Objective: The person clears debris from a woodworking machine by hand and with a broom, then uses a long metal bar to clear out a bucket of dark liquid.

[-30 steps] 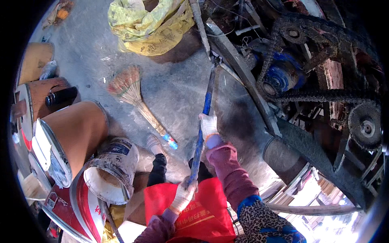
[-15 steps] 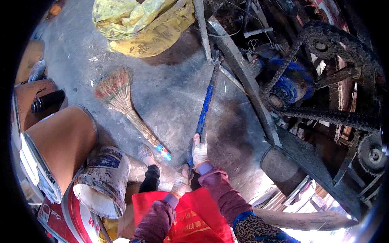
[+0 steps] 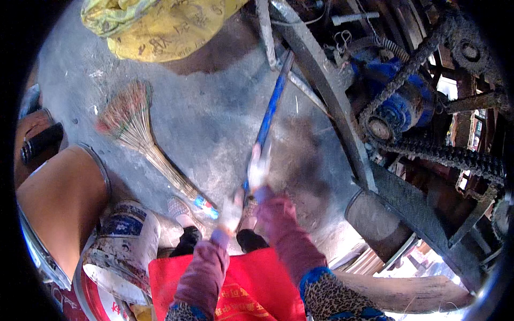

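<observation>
Both my gloved hands are closed around a long blue pole (image 3: 271, 109) whose paint is worn. My right hand (image 3: 258, 168) grips it higher up; my left hand (image 3: 232, 213) holds the near end, closer to my body. Both hands are somewhat blurred. The pole slants away from me over the concrete floor, its far end reaching the metal legs of a machine, where its tip is hard to make out. On the floor to the left lies a straw broom (image 3: 167, 166), bristles pointing away and a blue-wrapped handle end close to my left hand.
A greasy machine frame (image 3: 332, 101) with chains and a blue motor (image 3: 399, 101) fills the right. Brown drums (image 3: 67, 195) and a stained white bucket (image 3: 123, 241) stand left. A yellow sack (image 3: 171, 35) lies at the far side. A dark cylindrical container (image 3: 375, 219) sits near right.
Both hands have moved forward, away from my body, with the pole still in them. The whole view has shifted, so the broom, sack and drums appear farther left.
</observation>
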Tool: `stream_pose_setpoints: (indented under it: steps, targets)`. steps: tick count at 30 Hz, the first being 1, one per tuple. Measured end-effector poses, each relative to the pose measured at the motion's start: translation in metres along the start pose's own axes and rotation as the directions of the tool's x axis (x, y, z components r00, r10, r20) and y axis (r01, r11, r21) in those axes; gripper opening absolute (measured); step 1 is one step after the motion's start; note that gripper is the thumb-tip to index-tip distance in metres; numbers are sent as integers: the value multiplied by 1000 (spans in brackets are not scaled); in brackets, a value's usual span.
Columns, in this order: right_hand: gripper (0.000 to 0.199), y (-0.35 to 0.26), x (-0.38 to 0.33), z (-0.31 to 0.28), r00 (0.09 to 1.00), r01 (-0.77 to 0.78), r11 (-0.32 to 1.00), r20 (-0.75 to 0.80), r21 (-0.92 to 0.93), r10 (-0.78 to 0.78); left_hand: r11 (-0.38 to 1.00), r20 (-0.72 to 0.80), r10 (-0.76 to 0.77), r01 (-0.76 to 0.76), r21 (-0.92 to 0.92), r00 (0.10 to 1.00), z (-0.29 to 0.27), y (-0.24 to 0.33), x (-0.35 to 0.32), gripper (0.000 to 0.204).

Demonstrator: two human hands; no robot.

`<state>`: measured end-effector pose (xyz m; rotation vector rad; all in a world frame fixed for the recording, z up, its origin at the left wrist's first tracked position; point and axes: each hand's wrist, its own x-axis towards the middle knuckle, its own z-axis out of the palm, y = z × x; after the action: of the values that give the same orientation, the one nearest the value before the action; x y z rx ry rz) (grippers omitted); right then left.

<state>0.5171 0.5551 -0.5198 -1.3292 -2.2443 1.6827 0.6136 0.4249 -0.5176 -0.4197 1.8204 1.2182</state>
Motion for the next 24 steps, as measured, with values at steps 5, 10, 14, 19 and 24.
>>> stream_pose_setpoints:
  steps: [5,10,14,19,24]
  targets:
    - [52,0,-18,-7,1000,-6,994,-22,107,9,991,-23,134,-134,-17,991,2,14,-25,49]
    - [54,-38,123,18,993,117,981,-27,153,-114,919,-154,393,-391,45,906,14,73,105,44]
    - [37,17,105,-15,988,39,965,-152,261,1,950,-18,272,-272,-155,962,34,86,69,38]
    - [29,44,9,-32,991,-131,985,-1,116,132,978,142,-19,48,-202,990,33,43,5,39]
    - [42,-14,108,-15,963,-268,951,65,152,261,940,-17,246,-243,-238,969,28,106,77,38]
